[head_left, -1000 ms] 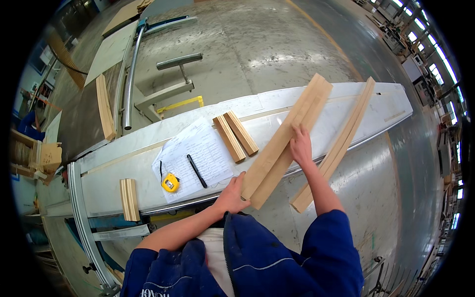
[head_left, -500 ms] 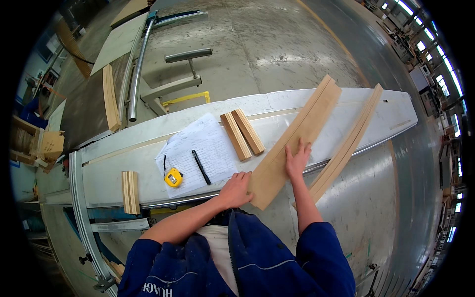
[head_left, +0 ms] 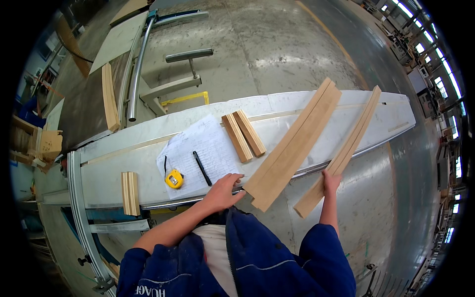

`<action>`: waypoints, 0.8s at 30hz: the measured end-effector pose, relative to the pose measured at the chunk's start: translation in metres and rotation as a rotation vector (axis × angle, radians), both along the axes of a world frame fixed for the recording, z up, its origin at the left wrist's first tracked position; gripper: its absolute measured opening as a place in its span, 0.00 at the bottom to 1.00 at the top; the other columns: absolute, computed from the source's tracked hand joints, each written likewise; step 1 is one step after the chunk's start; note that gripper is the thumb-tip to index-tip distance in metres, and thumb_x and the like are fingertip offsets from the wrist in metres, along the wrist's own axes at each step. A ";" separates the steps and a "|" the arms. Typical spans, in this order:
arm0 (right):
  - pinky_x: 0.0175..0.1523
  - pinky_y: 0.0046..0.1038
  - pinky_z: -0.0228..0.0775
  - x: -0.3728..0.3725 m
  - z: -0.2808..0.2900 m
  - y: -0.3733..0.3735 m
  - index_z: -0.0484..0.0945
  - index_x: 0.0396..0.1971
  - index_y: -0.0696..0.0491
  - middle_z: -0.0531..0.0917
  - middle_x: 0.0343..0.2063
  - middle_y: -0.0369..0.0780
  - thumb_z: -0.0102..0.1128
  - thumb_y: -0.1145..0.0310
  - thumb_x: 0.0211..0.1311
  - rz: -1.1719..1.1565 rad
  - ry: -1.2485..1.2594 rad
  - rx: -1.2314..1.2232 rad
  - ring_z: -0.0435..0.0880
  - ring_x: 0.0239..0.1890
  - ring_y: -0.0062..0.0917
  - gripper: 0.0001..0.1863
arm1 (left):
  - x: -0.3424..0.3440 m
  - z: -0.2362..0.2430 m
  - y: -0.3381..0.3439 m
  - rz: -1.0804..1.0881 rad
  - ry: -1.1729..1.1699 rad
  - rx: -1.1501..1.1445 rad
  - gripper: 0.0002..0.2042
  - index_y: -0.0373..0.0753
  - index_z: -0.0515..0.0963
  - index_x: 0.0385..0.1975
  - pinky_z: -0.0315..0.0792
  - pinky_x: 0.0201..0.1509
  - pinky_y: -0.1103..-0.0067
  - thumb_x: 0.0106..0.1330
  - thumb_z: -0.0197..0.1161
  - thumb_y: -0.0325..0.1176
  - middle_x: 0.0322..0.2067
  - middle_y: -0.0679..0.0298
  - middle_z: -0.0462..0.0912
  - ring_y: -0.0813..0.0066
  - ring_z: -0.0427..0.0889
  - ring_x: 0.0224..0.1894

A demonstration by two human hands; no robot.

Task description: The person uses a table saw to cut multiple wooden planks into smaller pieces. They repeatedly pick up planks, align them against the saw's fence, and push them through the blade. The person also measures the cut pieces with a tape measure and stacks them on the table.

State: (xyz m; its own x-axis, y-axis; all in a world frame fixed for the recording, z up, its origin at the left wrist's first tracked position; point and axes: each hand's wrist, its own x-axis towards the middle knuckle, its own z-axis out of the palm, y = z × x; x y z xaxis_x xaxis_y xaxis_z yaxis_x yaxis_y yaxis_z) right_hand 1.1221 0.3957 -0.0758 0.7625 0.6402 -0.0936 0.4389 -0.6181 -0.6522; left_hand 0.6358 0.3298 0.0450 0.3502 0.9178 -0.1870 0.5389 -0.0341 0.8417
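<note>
My right hand (head_left: 332, 182) has its fingers wrapped round a long, narrow wooden strip (head_left: 350, 141), which lies slantwise over the metal bench with its near end jutting past the edge. A dark line runs along the strip. To its left lies a wide wooden board (head_left: 300, 146) with a narrower piece along its left side; neither hand is on it now. Just short of the board's near corner, my left hand (head_left: 225, 193) rests at the bench's front edge, fingers apart and holding nothing.
The pale metal bench (head_left: 366, 106) carries short wooden blocks (head_left: 237, 137), a written paper sheet (head_left: 195, 133), a black pen (head_left: 202, 168) and a yellow tape measure (head_left: 174, 178). More short pieces (head_left: 130, 194) lie at left. Beyond stands a metal support arm (head_left: 170, 88).
My right hand has left the wide board, moved right and closed on the narrow strip. My left hand has drawn slightly left, off the board's near end.
</note>
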 end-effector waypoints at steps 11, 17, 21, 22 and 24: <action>0.55 0.39 0.77 -0.157 0.102 0.031 0.68 0.57 0.68 0.79 0.49 0.48 0.72 0.68 0.55 -0.110 1.149 0.562 0.82 0.49 0.37 0.33 | 0.038 0.125 0.014 -0.224 -0.082 0.216 0.42 0.36 0.69 0.67 0.75 0.66 0.66 0.52 0.82 0.42 0.62 0.50 0.73 0.51 0.77 0.62; 0.55 0.39 0.78 -0.251 0.162 0.024 0.66 0.58 0.65 0.76 0.49 0.46 0.70 0.65 0.58 -0.161 1.246 0.636 0.80 0.51 0.37 0.33 | 0.034 0.134 -0.015 -0.057 0.482 0.777 0.38 0.33 0.74 0.63 0.71 0.69 0.64 0.47 0.78 0.35 0.58 0.52 0.76 0.53 0.75 0.64; 0.57 0.37 0.76 -0.294 0.166 0.002 0.64 0.59 0.65 0.75 0.51 0.46 0.69 0.67 0.60 -0.121 1.160 0.639 0.79 0.52 0.36 0.33 | 0.037 0.126 -0.017 0.056 0.802 0.848 0.23 0.29 0.77 0.55 0.74 0.62 0.69 0.60 0.61 0.32 0.48 0.54 0.81 0.60 0.81 0.52; 0.58 0.37 0.76 -0.309 0.167 -0.004 0.63 0.60 0.65 0.75 0.52 0.47 0.69 0.67 0.61 -0.111 1.134 0.654 0.79 0.52 0.35 0.33 | 0.031 0.122 -0.018 0.057 0.810 0.823 0.23 0.29 0.78 0.55 0.75 0.59 0.71 0.60 0.61 0.32 0.47 0.55 0.81 0.62 0.81 0.50; 0.59 0.39 0.75 -0.326 0.170 -0.011 0.62 0.60 0.65 0.73 0.53 0.47 0.69 0.70 0.62 -0.075 1.185 0.656 0.78 0.54 0.36 0.33 | 0.013 0.116 -0.025 0.063 0.831 0.766 0.22 0.30 0.78 0.54 0.77 0.54 0.75 0.60 0.61 0.33 0.45 0.56 0.82 0.66 0.82 0.45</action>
